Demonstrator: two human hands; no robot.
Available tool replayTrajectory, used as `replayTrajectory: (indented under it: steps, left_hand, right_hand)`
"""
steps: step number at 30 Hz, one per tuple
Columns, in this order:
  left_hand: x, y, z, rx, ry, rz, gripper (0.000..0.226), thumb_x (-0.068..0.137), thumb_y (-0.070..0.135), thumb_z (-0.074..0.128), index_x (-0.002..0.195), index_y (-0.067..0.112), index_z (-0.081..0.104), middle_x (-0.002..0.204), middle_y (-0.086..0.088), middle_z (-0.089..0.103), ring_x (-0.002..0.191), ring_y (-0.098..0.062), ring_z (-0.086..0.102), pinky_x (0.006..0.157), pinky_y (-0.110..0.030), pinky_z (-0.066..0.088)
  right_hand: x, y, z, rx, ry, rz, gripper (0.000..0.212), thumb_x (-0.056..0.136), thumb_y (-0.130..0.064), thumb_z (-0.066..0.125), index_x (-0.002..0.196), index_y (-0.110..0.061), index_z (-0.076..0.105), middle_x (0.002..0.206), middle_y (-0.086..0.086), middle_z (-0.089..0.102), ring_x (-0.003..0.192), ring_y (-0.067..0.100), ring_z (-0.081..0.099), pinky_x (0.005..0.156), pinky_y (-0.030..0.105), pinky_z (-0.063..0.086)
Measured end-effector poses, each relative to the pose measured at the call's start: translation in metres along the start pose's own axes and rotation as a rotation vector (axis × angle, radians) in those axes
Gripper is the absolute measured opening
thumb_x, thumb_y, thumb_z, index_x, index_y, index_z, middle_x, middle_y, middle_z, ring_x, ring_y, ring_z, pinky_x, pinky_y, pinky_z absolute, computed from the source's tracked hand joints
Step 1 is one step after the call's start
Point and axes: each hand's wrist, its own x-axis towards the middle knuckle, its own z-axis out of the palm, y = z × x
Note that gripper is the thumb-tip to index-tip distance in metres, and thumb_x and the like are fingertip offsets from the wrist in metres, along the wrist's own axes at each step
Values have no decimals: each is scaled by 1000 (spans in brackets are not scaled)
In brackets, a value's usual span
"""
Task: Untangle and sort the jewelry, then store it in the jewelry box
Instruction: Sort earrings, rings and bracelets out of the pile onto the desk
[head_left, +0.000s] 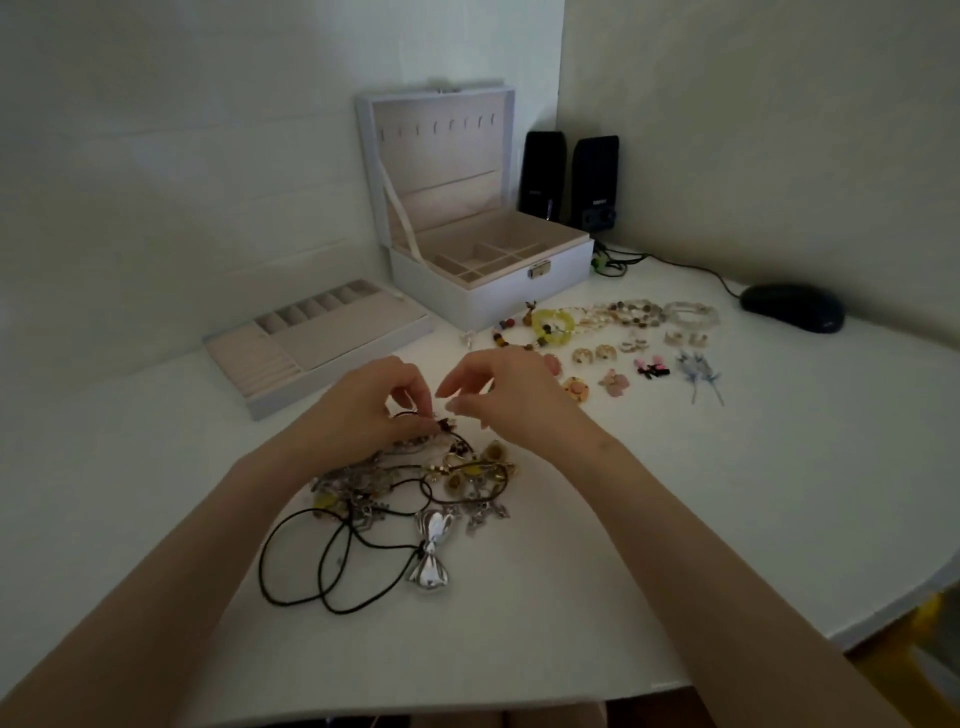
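Your left hand (374, 408) has its grip narrowed to a pinch on a small dark piece at the far edge of the tangle (415, 478), which lies on the surface (675, 493) just in front of you; your right hand (501, 384) hovers beside it with fingers loosely curled, and I cannot tell whether its grip holds a fine strand or nothing at all.

The main risk is pulling too soon; the black cord (332, 561) loops through the charms and runs to the silver pendant (431, 566), so a hard lift would likely tighten the knots rather than free them, and could drag the whole heap along.

A thin chain caught under tension might snap or bend a clasp; ease it slack first.

Watch your right forearm too; the sorted bracelets (623, 317) and earrings (623, 353) lie near it, and a sweep would mix the pairs again.

The jewelry box (493, 291) stands open at the back with its tray (311, 340) set out beside it on the left; a piece flicked loose could skid off the surface's near edge, and the light is dim enough that you might miss it.
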Motion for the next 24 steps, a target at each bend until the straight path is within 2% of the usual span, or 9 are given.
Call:
replayTrajectory:
  steps: [2,5,9,11,15,21,24]
  left_hand:
    - [-2,-8,1,29,35,0,23,77,25,75,74,33,53,87,5,56,78,-2,50,65,-15,38]
    - [-4,-13,-1,93,68,-2,20,78,26,74,77,29,54,88,4,54,79,-7,50,70,-26,44]
    - [-4,-21,-4,165,-77,-82,18,79,29,73,90,26,59,98,2,54,89,-13,54,80,-33,47]
    - [-4,-23,-6,159,-121,-101,19,79,29,73,91,27,58,100,2,54,92,-14,55,83,-35,47]
    - [-7,-23,-8,165,-149,-72,17,81,24,71,88,26,55,97,6,51,92,-12,54,81,-31,47]
    - [-9,-23,-12,146,-161,-51,24,81,17,69,81,33,50,94,11,53,92,-11,54,80,-33,48]
    - [-10,-22,-12,96,-114,-59,26,81,16,68,78,33,50,91,10,57,88,-11,57,77,-33,50]
  right_hand:
    - [6,-4,9,-49,-22,-6,12,83,-15,69,92,-20,73,84,-5,61,66,4,53,67,23,46]
    - [6,-2,19,-126,-20,-16,10,83,-18,69,91,-22,73,82,-8,58,78,8,54,66,21,44]
    - [2,6,23,-152,-37,-5,10,82,-28,70,91,-25,72,88,-5,57,81,10,54,72,27,46]
    - [2,8,22,-149,-44,4,6,81,-28,71,87,-26,71,85,-6,57,78,9,53,72,29,47]
    - [1,9,19,-153,-106,24,7,82,-23,70,80,-30,67,77,-13,56,66,2,49,64,26,44]
    - [-1,9,17,-135,-128,27,9,82,-26,71,76,-30,64,76,-13,56,65,1,48,63,25,42]
    - [-2,9,18,-142,-117,19,9,82,-24,70,77,-29,64,77,-11,58,65,1,48,62,25,42]
